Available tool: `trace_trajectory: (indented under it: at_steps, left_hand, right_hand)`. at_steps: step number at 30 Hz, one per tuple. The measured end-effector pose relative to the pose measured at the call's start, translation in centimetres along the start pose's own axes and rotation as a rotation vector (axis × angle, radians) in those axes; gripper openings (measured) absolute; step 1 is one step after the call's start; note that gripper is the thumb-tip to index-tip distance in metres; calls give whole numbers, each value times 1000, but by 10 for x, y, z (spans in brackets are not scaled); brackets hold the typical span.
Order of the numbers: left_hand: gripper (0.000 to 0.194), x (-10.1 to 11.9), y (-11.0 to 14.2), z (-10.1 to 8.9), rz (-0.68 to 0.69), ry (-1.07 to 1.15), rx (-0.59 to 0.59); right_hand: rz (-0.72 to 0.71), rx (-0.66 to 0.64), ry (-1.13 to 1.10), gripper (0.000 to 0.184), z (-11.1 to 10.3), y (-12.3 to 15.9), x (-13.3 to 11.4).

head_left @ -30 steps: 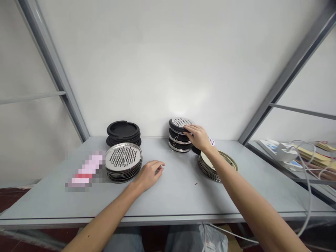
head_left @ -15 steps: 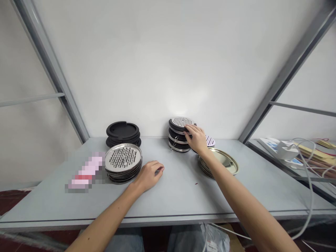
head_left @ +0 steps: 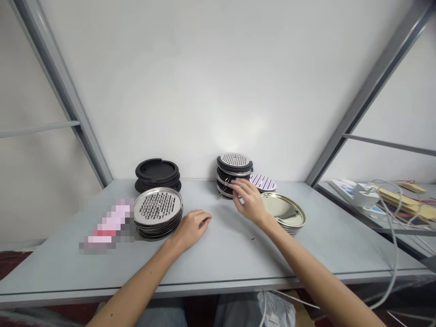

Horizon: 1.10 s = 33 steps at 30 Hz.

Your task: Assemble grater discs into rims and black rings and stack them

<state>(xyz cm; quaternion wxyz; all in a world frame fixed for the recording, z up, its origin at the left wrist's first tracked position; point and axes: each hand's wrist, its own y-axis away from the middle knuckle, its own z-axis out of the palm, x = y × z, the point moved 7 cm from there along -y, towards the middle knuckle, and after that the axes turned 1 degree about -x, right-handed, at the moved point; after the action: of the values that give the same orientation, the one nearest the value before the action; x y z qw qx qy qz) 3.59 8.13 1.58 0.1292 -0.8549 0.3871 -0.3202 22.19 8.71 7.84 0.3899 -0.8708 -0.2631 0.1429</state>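
Logging: R fingers (head_left: 240, 188) hovering spread, empty, just front of black-rimmed grater stack (head_left: 234, 175); L fingers (head_left: 200, 221) resting loosely curled, empty, beside steel grater stack (head_left: 157, 206); nothing being gripped.

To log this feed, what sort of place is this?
Probably a small workshop assembly bench: a grey table inside a white-panelled metal frame, with stacks of perforated steel discs.

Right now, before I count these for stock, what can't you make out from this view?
Head view:
- The pink-and-red item: pixelated, kind unreadable.
- The perforated disc stack: right hand hides its right side.
- The yellow papers: cut off by the edge, too small to read.
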Motion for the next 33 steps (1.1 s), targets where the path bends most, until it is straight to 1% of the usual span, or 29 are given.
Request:
trace_trajectory:
  at_steps: [2,3,4,7,10,13,16,21,33]
  left_hand:
    - [18,0,0,1,9,1,-5]
    - [19,-1,0,1,12,4,-6]
    - [21,-1,0,1,12,9,-4]
    - [25,-3,0,1,2,19,9]
    - [25,-1,0,4,0,4,10]
    - [25,2,0,10,15,-3,-3]
    - [22,4,1,14,31,-9,-16]
    - [17,3,3,10,29,-16,-33]
    - [17,1,2,7,-14,22,-63]
  right_hand:
    - [-70,-181,-96,30,19,14,-17]
    - [-66,-261,-141,30,29,21,-21]
    - [-33,-312,-184,31,37,27,-23]
    - [119,-369,-295,30,52,41,-16]
    - [220,-418,-360,28,60,50,-7]
    - [257,-439,-391,27,61,52,-1]
    - [248,-436,-399,26,59,52,-2]
    - [251,-420,-401,24,59,51,-5]
    - [233,-395,-420,22,60,51,-6]
